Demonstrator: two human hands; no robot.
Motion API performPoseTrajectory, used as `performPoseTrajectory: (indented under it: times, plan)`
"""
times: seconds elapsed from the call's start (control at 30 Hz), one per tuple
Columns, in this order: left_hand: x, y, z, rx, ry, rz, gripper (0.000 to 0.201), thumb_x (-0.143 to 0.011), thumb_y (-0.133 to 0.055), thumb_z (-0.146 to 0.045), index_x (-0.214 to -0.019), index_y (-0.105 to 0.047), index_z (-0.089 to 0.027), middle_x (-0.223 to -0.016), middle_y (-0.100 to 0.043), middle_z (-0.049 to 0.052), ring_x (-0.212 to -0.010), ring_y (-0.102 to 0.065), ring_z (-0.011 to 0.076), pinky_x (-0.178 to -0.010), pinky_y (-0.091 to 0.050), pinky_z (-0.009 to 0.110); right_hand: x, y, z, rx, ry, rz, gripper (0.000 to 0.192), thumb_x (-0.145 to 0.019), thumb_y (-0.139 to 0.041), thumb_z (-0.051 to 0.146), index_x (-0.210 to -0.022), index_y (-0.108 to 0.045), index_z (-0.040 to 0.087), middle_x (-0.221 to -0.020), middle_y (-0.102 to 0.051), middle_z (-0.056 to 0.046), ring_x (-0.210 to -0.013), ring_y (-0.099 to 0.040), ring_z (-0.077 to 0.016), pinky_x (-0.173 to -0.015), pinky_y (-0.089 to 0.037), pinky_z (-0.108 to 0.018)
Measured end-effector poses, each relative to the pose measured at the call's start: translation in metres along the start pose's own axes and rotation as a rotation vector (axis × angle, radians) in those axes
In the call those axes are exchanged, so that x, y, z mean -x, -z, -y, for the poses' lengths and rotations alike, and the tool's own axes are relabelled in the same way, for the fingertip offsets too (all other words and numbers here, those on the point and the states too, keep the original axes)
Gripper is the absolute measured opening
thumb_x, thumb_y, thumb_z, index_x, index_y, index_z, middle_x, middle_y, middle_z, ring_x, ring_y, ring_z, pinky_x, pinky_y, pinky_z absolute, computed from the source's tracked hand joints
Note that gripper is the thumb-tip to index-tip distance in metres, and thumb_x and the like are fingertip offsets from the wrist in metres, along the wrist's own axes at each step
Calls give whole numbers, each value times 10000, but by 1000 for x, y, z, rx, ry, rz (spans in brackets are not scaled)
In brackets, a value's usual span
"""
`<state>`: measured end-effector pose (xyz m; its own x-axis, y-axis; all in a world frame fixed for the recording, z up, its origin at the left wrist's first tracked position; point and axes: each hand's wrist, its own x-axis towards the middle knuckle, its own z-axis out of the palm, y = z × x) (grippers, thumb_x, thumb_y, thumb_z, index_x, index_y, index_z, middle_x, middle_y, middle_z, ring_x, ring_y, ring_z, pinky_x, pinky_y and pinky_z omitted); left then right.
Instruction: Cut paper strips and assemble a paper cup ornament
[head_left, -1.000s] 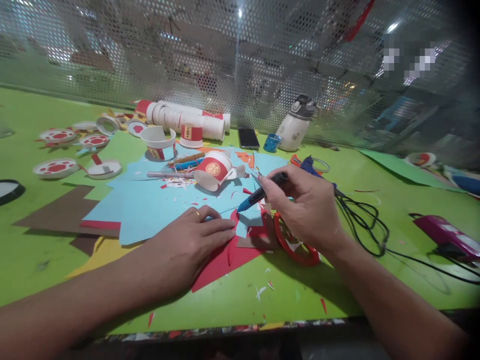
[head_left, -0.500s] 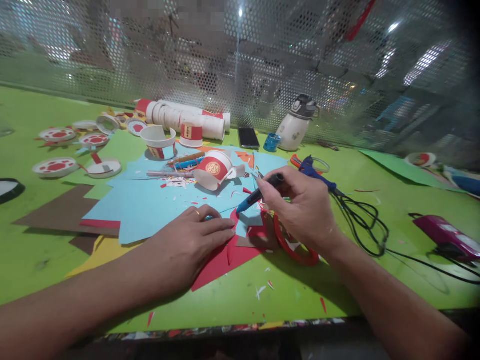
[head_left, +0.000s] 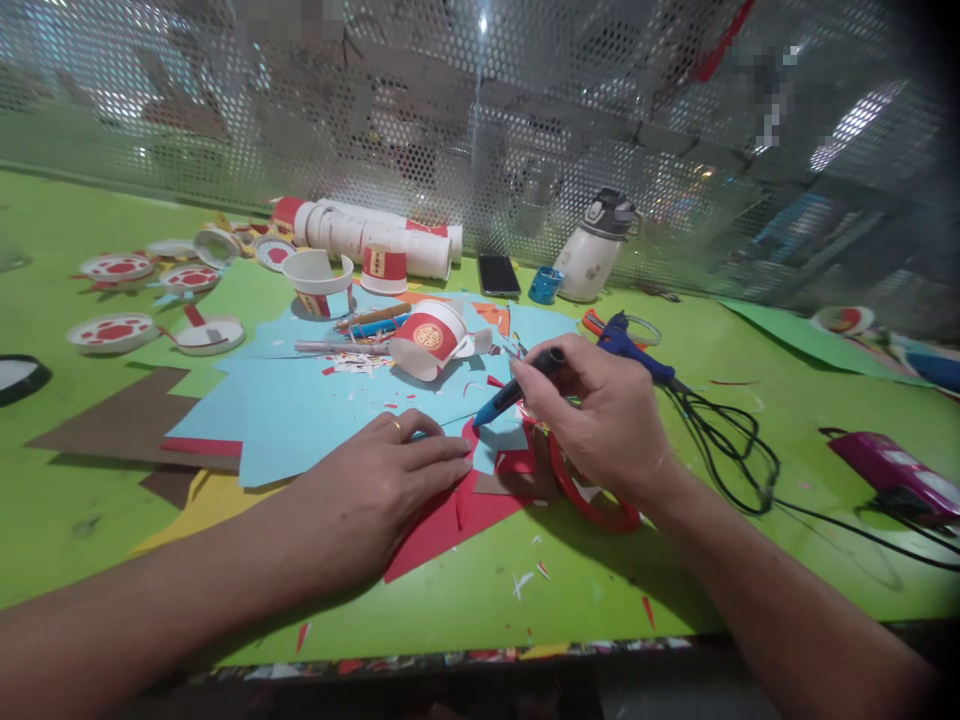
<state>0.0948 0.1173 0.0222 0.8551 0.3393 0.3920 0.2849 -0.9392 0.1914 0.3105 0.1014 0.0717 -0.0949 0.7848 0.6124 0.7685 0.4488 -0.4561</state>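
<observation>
My left hand (head_left: 390,490) lies with its fingers stretched out over red paper (head_left: 431,540), fingertips on a small curved red paper piece (head_left: 469,432). In my right hand (head_left: 611,415) is a blue marker (head_left: 504,398) with a black end, slanted down to the left. Its tip meets the edge of the red piece. A red loop handle (head_left: 596,505) shows below my right palm, and a thin metal tip (head_left: 511,350) beyond the fingers; the part between is hidden. Light blue paper (head_left: 300,420) lies under and beyond the hands.
A cut paper cup (head_left: 427,340), pens (head_left: 379,325) and scraps lie ahead. Stacked cups (head_left: 375,238), a phone (head_left: 498,275) and a bottle (head_left: 596,250) stand farther back. Right are a blue glue gun (head_left: 630,350), black cord (head_left: 731,450) and magenta device (head_left: 896,475). Decorated discs (head_left: 112,333) lie left.
Hardly anything differs. Both hands keep their places, and the marker tip stays at the red paper piece; the view has shifted very slightly.
</observation>
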Motion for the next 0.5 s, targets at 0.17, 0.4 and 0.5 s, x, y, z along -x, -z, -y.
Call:
performPoseTrajectory:
  times: [0.17, 0.4, 0.5]
  plan:
    - [1, 0, 0, -8, 6, 15, 357, -881, -430, -116, -1199, -576, -187, -1198, -632, 105, -1063, -540, 244, -872, -446, 433, -1, 2, 2, -18, 17, 71, 157, -854, -582, 284, -766, -600, 155, -624, -587, 12, -518, -498, -98, -513, -390, -244]
    - [1, -1, 1, -36, 13, 51, 360, -881, -433, -112, -1212, -558, -176, -1241, -608, 102, -1089, -519, 256, -867, -434, 443, -7, 9, -2, 20, 0, 165, 173, -872, -554, 292, -778, -602, 155, -612, -583, 16, -533, -499, -106, -519, -383, -248]
    - [1, -2, 1, -44, -1, 43, 351, -880, -436, -116, -1201, -564, -176, -1236, -611, 101, -1079, -523, 256, -862, -432, 441, -7, 10, -2, 16, 5, 166, 173, -872, -555, 287, -772, -602, 154, -609, -580, 15, -536, -506, -108, -521, -387, -251]
